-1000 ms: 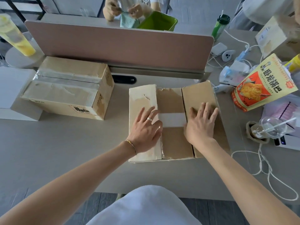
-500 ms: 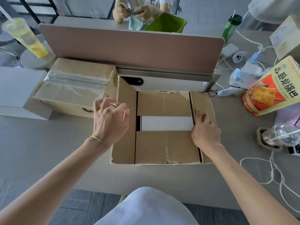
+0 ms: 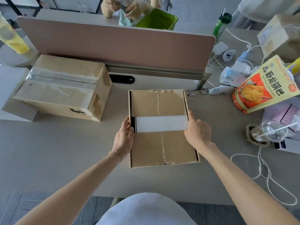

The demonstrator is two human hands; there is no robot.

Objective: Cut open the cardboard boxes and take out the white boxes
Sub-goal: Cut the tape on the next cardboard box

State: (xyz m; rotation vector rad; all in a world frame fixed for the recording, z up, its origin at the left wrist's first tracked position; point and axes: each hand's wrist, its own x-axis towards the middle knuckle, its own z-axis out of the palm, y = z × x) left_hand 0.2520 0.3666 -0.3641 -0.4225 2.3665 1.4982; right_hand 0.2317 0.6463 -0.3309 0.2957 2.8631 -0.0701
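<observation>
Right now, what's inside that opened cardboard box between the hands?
A white box shows through the gap in the opened cardboard box. The inner flaps cover the rest.

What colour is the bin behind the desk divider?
Bright green: the bin shows in the head view, at the top, past the pink divider.

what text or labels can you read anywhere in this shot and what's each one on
"卧龙锅巴": large dark characters on the orange and yellow snack bag at the right of the desk.
Smaller print on that snack bag: too small to read.
Dark printed logo on the front side of the taped brown cardboard box at the left: blurred, unreadable.
Pale label on the cardboard box at the far right: too blurred to read.
Open brown cardboard box in the middle: no print shows.
</observation>
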